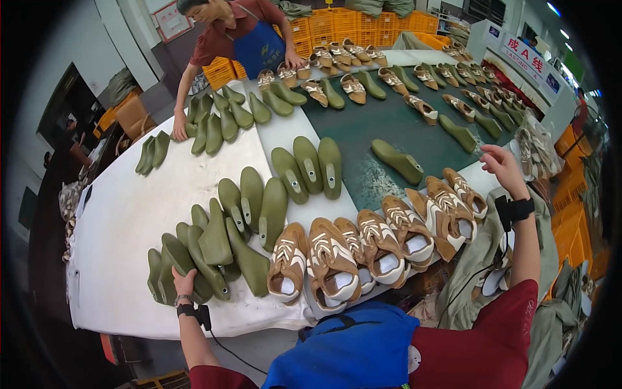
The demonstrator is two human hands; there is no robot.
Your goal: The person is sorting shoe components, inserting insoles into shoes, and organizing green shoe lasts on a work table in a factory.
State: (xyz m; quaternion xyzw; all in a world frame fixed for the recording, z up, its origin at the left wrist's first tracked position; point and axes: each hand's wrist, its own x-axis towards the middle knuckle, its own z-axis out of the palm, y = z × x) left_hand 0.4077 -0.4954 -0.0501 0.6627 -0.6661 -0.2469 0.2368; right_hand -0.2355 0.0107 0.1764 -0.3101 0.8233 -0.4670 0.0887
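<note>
My left hand [185, 282] is at the front left, its fingers against a green shoe last [176, 254] in a cluster of several lasts on the white tabletop [123, 227]. The fingertips are partly hidden by the last. My right hand [503, 170] is raised at the right edge of the green conveyor belt [353, 152], fingers loosely apart and holding nothing. Nearest to it are a brown and white sneaker [472, 196] and a green last [458, 133] on the belt. Between my hands stands a row of similar sneakers [334, 253], laced and toes pointing away.
Across the table a co-worker in a blue apron [259, 47] touches a last with one hand and a shoe with the other. More shoes and lasts line the belt. Orange crates [324, 26] stand behind. Grey-green cloth [476, 279] hangs at my right; a wrist cable [236, 356] trails on my left.
</note>
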